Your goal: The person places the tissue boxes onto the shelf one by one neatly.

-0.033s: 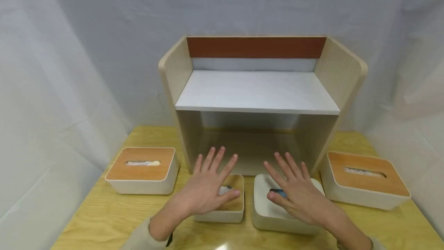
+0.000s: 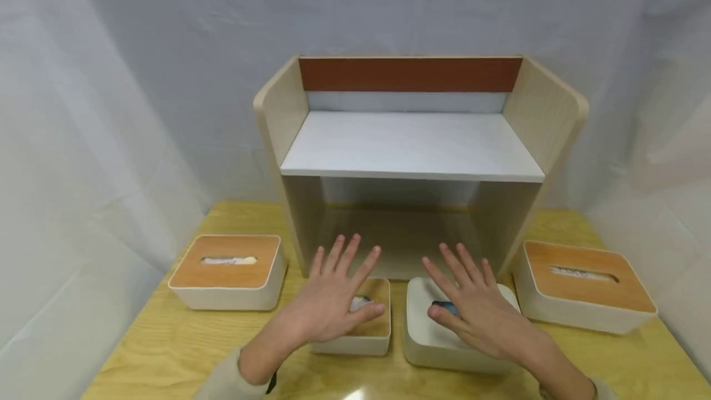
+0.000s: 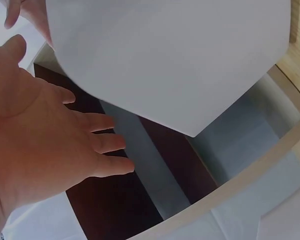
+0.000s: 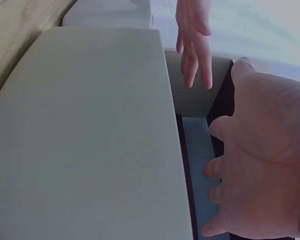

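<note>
Both hands are spread with straight fingers and hold nothing. My left hand (image 2: 328, 304) hovers over a small tissue box (image 2: 383, 301) with a wooden-looking lid, partly hiding it. Over a white-lidded tissue box (image 2: 422, 332) is my right hand (image 2: 483, 316); something blue (image 2: 447, 307) shows in the lid's slot. In the left wrist view a gap separates the left palm (image 3: 45, 135) from the pale box side (image 3: 180, 60). The right wrist view likewise has the right palm (image 4: 265, 155) apart from the white box (image 4: 90, 135).
Behind the hands stands a two-level wooden shelf (image 2: 411, 144) with a white middle board. A tissue box with an orange-brown lid (image 2: 228, 273) sits at the left of the table (image 2: 161, 350), and a similar tissue box (image 2: 589, 283) at the right. Pale curtains (image 2: 111, 141) surround the table.
</note>
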The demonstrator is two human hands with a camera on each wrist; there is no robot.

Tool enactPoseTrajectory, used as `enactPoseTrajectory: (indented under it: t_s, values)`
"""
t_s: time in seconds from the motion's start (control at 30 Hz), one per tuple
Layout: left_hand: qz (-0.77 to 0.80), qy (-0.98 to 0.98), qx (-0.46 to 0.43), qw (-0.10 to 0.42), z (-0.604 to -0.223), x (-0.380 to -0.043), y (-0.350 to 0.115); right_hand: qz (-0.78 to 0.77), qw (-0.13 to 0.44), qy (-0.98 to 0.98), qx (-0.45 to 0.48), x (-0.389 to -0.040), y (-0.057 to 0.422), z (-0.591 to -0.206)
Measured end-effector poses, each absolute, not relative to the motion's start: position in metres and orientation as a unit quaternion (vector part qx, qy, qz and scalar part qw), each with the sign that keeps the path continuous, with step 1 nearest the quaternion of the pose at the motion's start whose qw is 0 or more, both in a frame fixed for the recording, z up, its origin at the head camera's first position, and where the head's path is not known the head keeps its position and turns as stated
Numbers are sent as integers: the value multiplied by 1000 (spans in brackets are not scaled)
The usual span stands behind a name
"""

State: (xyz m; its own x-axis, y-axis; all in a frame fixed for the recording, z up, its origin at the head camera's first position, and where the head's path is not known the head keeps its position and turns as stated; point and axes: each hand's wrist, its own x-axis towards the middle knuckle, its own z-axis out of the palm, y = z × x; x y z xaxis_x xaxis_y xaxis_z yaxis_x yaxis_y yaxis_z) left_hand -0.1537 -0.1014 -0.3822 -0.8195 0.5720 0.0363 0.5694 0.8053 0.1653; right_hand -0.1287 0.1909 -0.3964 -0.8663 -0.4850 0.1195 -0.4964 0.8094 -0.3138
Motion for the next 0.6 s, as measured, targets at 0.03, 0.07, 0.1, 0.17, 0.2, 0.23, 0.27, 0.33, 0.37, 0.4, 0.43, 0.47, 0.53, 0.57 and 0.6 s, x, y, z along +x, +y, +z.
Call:
enactPoseTrajectory:
  t_s: [0.03,0.07,0.1,0.17,0.2,0.23,0.27,0.33,0.37,0.4,0.43,0.47,0.53,0.57,0.6]
  values:
    - [86,950,300,10,-382,-154,-101,167,17,-952,257,-129,191,-396]
    - [85,950,301,8,-382,-155,-101,165,19,-952,256,-129,191,-396]
    - [84,950,301,8,-381,-155,-101,165,21,-952,256,-129,191,-395]
    - [81,950,300,5,-381,-156,-101,163,24,-953,255,-130,191,-394]
    - [80,951,299,4,-381,-157,-101,165,26,-952,256,-130,191,-394]
    - [79,951,298,3,-380,-156,-102,170,27,-951,257,-129,191,-393]
    - [78,951,298,-2,-381,-156,-102,176,28,-949,258,-128,191,-393]
    - [79,951,299,-8,-382,-154,-103,191,26,-946,261,-125,191,-394]
    - [82,950,300,-10,-382,-153,-104,200,24,-944,261,-124,190,-394]
    - [84,950,300,-9,-383,-151,-106,214,20,-941,261,-121,190,-395]
    - [90,950,300,-8,-385,-149,-108,233,14,-936,262,-119,189,-395]
    - [95,950,299,-8,-386,-147,-110,260,2,-930,259,-117,187,-396]
    - [112,950,291,-3,-387,-143,-115,325,-18,-910,258,-113,182,-397]
    - [120,950,287,-2,-388,-140,-118,359,-26,-897,258,-112,178,-397]
    - [130,950,283,-4,-388,-138,-121,391,-32,-883,258,-110,175,-397]
